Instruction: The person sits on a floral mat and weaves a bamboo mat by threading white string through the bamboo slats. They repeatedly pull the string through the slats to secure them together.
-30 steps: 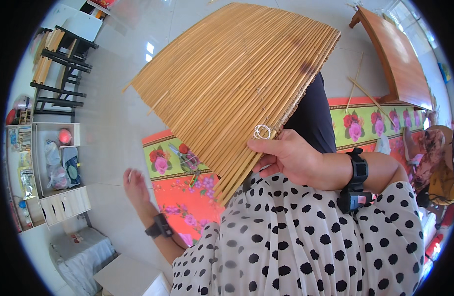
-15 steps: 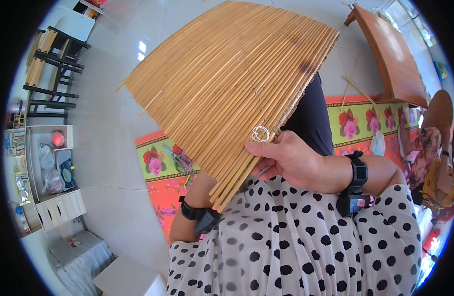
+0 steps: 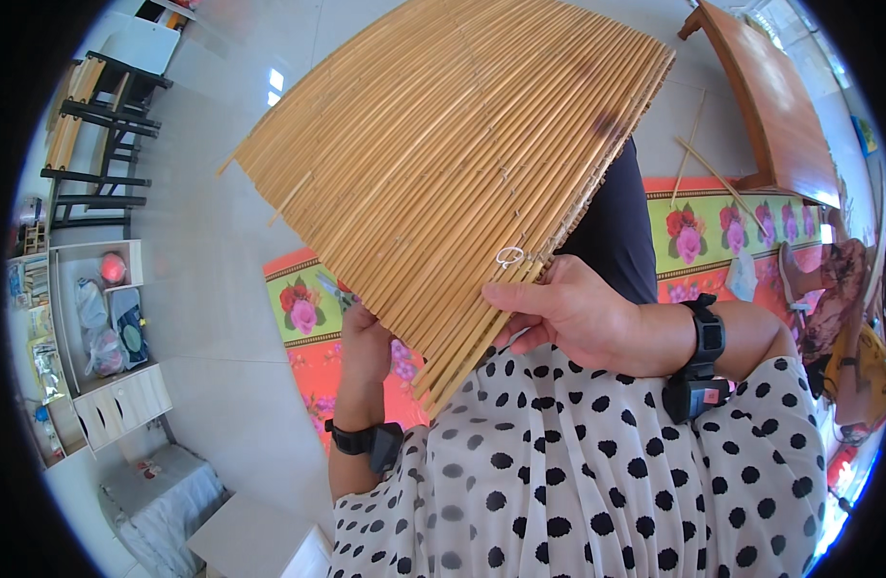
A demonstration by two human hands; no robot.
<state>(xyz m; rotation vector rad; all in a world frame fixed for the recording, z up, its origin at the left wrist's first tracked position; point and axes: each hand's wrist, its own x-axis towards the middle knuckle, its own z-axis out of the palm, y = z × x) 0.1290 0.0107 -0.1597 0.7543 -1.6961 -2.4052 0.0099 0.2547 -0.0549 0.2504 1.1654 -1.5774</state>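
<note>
We clamp our right hand (image 3: 580, 313) on the golden-tan slatted wooden mat (image 3: 443, 173), but cannot tell whether our left hand (image 3: 366, 339), fingers partly hidden, grips it.

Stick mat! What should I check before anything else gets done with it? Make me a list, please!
1. Right hand gripping the stick mat: ok, thumb on top near the corner.
2. Left hand gripping too: cannot tell, its fingers are hidden.
3. White string pulled tight: not ok, it's loosely looped.
4. Lower stick ends level: not ok, they're uneven.
5. Loose sticks away from the mat: ok.
</note>
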